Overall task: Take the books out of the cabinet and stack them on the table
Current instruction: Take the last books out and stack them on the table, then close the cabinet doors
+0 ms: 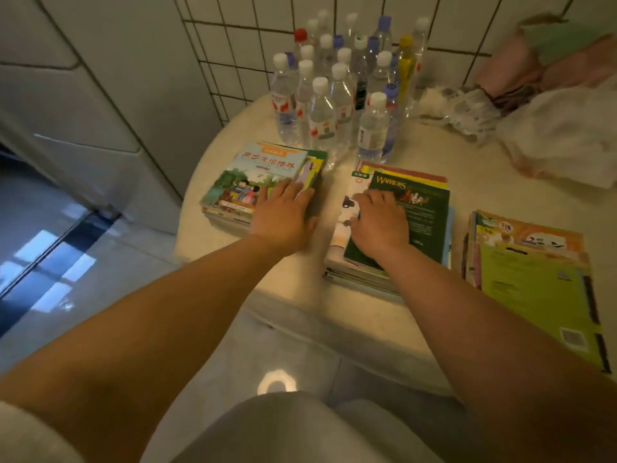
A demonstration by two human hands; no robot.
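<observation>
Three stacks of books lie on the round pale table [367, 315]. The left stack [240, 182] has a colourful picture cover with red characters on top. My left hand [283, 215] rests flat on its right side, fingers straight. The middle stack [424, 222] is topped by a dark green "Warriors" book. My right hand [380, 222] lies on that cover's left part, fingers spread over the book's edge and a white book below. A third stack [531, 275] with a yellow-green cover sits at the right, untouched.
Several clear plastic water bottles [337, 95] stand at the back of the table. Crumpled plastic and pink and white cloth [554, 121] lie at the back right. White cabinet fronts [83, 95] stand to the left, with a tiled wall behind the table.
</observation>
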